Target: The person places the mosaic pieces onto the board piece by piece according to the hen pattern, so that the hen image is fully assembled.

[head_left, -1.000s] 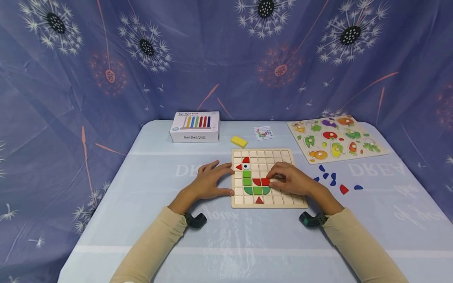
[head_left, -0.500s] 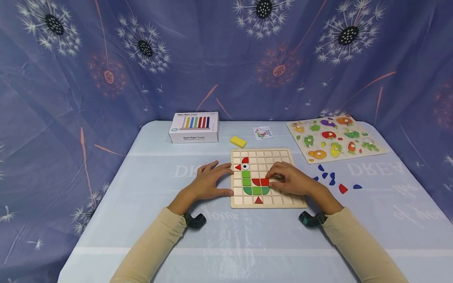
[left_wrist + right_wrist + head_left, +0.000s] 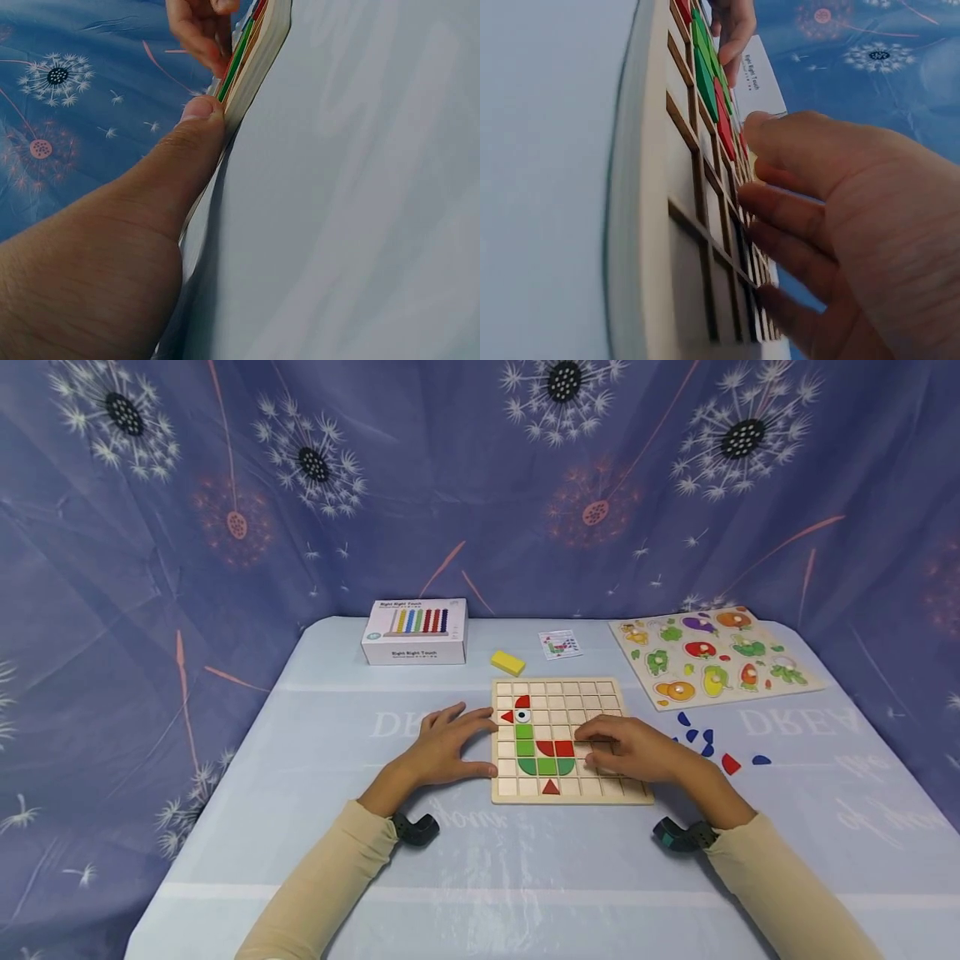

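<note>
A wooden grid board (image 3: pixel 633 789) lies on the table, its flat pieces forming a bird shape. Green squares (image 3: pixel 525 748) make the neck. A white eye piece (image 3: pixel 522 716) sits above them, and a red square (image 3: pixel 564 748) ends the body. Below lies a red triangle (image 3: pixel 551 787). My left hand (image 3: pixel 442 750) rests at the board's left edge, thumb and fingers spread and touching it. Over the board's right half, my right hand (image 3: pixel 633 748) hovers just right of the red square; the right wrist view shows its fingers (image 3: pixel 787 210) loosely bent, holding nothing.
Several blue pieces (image 3: pixel 683 719) and a red piece (image 3: pixel 731 764) lie right of the board. Behind it are a yellow block (image 3: pixel 507 662), a picture card (image 3: pixel 560 644), a white box (image 3: pixel 414 652) and a vegetable puzzle board (image 3: pixel 795 688).
My right hand has let go of the red square and drawn back a little to the right. The left hand stays at the board's edge.
</note>
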A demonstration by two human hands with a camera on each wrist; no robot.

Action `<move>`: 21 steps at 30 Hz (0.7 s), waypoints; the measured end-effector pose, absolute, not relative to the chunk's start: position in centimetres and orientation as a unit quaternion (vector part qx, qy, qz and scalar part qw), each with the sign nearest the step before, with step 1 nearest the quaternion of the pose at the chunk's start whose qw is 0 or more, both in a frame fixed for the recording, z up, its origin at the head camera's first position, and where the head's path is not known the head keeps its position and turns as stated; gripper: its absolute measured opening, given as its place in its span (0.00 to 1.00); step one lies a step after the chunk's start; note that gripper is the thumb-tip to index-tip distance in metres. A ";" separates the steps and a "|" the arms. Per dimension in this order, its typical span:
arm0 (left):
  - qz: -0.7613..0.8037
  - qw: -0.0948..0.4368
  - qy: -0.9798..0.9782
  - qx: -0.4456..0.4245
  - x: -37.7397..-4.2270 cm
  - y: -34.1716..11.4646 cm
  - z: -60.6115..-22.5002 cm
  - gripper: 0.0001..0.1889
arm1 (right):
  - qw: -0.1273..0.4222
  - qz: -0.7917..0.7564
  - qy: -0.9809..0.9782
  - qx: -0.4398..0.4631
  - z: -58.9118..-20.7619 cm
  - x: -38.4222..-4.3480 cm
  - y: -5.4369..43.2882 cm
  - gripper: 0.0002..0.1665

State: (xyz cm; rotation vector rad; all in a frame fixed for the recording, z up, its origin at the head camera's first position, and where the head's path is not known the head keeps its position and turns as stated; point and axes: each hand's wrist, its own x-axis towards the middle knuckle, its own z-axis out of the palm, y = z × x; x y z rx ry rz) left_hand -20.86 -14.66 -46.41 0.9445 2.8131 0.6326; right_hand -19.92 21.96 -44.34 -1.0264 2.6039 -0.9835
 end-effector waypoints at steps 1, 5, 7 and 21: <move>0.207 0.054 0.926 0.310 -20.9 -14.6 -46.4 0.39 | 0.094 -0.325 0.879 -0.335 -44.2 -19.6 22.3 0.22; 0.206 0.050 0.927 0.309 -20.9 -14.6 -46.5 0.39 | 0.092 -0.296 0.900 -0.306 -43.5 -18.1 24.1 0.26; 0.206 0.050 0.927 0.309 -20.9 -14.5 -46.4 0.39 | 0.071 -0.279 0.909 -0.300 -43.2 -17.5 25.5 0.25; 0.195 0.055 0.930 0.305 -20.9 -14.6 -46.5 0.39 | 0.038 -0.231 0.963 -0.136 -43.2 -15.5 37.6 0.31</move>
